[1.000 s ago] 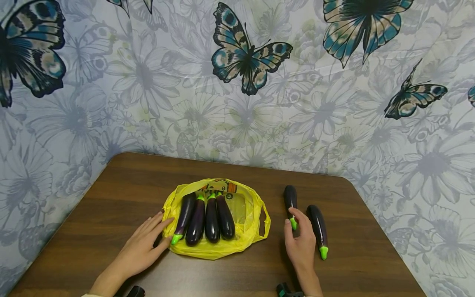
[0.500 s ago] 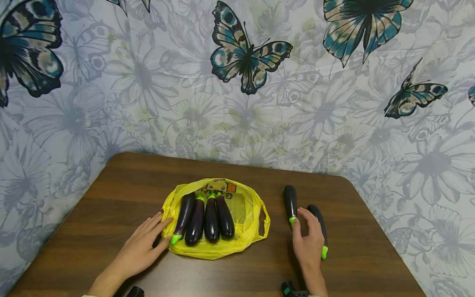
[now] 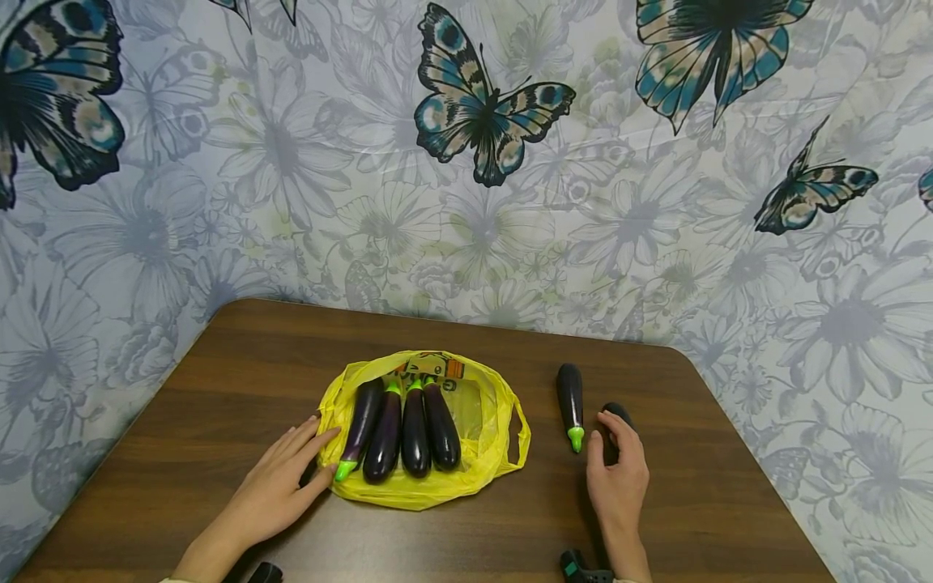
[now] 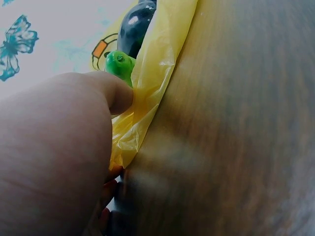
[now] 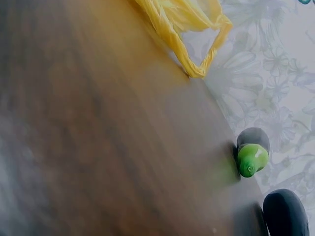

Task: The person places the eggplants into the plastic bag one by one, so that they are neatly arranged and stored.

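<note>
A yellow plastic bag [image 3: 484,478] lies spread open on the table, with several dark purple eggplants [image 3: 415,429] with green caps side by side in its mouth. My left hand [image 3: 280,482] rests at the bag's left edge, fingers extended; in the left wrist view the thumb [image 4: 118,93] lies against the yellow film beside a green cap. My right hand [image 3: 618,478] is over a loose eggplant [image 3: 616,411], thumb and fingers apart, hiding all but its far end. Left of that hand lies another loose eggplant [image 3: 570,397], its green cap toward me.
The brown wooden table [image 3: 255,364] backs onto a wall covering [image 3: 466,267] printed with flowers and butterflies. A handle loop [image 3: 521,441] of the bag sticks out on its right, facing the loose eggplants. Dark straps show at both wrists.
My right hand has moved from the left loose eggplant rightward to the other one, leaving the left one lying uncovered. The left hand and the bag have stayed in place.
</note>
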Demonstrator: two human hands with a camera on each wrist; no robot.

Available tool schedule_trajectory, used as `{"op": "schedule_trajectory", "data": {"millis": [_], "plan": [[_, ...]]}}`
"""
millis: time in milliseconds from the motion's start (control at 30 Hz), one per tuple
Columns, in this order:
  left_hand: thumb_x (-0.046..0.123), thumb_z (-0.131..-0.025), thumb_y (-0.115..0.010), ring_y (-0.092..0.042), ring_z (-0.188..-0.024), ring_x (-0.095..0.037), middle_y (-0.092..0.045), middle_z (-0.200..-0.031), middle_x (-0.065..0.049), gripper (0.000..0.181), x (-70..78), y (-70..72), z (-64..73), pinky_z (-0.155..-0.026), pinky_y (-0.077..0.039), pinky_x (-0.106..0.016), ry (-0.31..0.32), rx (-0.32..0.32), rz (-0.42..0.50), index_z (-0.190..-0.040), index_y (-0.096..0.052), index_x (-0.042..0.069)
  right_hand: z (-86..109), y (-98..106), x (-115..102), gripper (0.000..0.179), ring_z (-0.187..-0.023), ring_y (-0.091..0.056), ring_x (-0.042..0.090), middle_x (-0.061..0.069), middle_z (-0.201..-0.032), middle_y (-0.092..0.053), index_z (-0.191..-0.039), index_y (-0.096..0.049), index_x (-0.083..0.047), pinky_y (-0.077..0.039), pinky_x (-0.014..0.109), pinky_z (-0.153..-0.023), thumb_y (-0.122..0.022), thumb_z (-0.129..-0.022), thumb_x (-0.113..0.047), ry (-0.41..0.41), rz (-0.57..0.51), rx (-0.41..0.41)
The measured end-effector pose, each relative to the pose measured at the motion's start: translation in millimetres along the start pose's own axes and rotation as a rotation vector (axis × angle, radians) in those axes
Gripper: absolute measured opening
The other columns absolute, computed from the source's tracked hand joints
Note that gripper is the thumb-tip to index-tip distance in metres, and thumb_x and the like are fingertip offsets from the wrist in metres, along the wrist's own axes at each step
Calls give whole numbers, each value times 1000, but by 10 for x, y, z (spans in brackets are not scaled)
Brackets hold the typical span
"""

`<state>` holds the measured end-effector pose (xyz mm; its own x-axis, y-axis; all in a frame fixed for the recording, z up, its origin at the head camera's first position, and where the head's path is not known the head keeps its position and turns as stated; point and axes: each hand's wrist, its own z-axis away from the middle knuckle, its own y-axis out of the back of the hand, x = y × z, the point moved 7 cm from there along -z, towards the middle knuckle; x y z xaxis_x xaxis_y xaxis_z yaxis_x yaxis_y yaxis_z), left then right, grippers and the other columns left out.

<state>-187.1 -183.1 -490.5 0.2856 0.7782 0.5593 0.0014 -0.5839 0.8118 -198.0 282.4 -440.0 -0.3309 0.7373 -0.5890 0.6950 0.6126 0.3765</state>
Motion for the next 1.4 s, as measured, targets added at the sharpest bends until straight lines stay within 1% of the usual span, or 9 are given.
{"op": "schedule_trajectory", "data": {"millis": [167, 300, 433, 500, 567, 733, 867, 1100, 1400], "plan": [[39, -103, -63, -35, -150, -42, -40, -161, -23, 53, -3, 1, -2, -117, -30, -68, 1, -4, 1, -149, -56, 13, -12, 29, 67, 32, -111, -61, 28, 19, -126, -69, -118, -72, 2, -38, 5, -95, -67, -89, 12, -38, 35, 6], [41, -103, -62, -35, -150, -43, -39, -161, -23, 54, -5, -3, 0, -116, -31, -67, -2, -6, -3, -149, -56, 14, -18, 61, 135, 31, -113, -62, 33, 20, -126, -68, -119, -71, 1, -36, 6, -95, -67, -90, 9, -76, 71, 6], [41, -103, -62, -35, -150, -43, -39, -161, -23, 54, -2, 5, -3, -116, -31, -67, 0, -10, -8, -149, -56, 13, -24, 84, 189, 30, -119, -60, 40, 21, -128, -67, -120, -71, 0, -48, 35, -101, -67, -91, 7, -138, 105, -13], [40, -103, -63, -35, -150, -43, -39, -161, -23, 54, 1, 11, -3, -116, -31, -67, 1, -10, -9, -149, -56, 13, -23, 88, 207, 30, -120, -59, 42, 22, -129, -66, -121, -70, 0, -49, 52, -96, -67, -91, 5, -167, 115, -26], [40, -103, -63, -35, -150, -42, -39, -161, -23, 54, 3, 17, -4, -116, -31, -68, 1, -9, -9, -149, -56, 13, -20, 90, 219, 30, -120, -58, 44, 23, -130, -65, -122, -69, 0, -48, 61, -94, -67, -91, 5, -186, 119, -36], [40, -103, -63, -36, -149, -42, -40, -161, -23, 53, 7, 22, -6, -117, -31, -67, 1, -8, -10, -149, -56, 13, -9, 106, 267, 31, -119, -55, 46, 25, -131, -63, -124, -67, 0, -45, 63, -96, -66, -92, 2, -241, 145, -61], [40, -103, -63, -37, -149, -42, -41, -161, -23, 53, 7, 24, -5, -116, -31, -68, 1, -8, -10, -148, -56, 13, -3, 121, 308, 32, -117, -55, 47, 26, -131, -63, -125, -66, 1, -45, 63, -93, -65, -93, 1, -272, 162, -81], [40, -103, -62, -36, -149, -42, -40, -161, -23, 53, 2, 20, -5, -116, -31, -68, 3, -8, -9, -148, -56, 13, 2, 127, 360, 32, -117, -54, 49, 28, -129, -63, -124, -66, 1, -43, 63, -95, -65, -92, 0, -273, 187, -84], [41, -103, -62, -36, -149, -43, -40, -161, -23, 54, -3, 13, -3, -116, -31, -68, 3, -10, -5, -149, -56, 13, -4, 160, 399, 33, -114, -54, 48, 28, -128, -63, -124, -66, 1, -45, 61, -90, -66, -91, 0, -270, 213, -89]]}}
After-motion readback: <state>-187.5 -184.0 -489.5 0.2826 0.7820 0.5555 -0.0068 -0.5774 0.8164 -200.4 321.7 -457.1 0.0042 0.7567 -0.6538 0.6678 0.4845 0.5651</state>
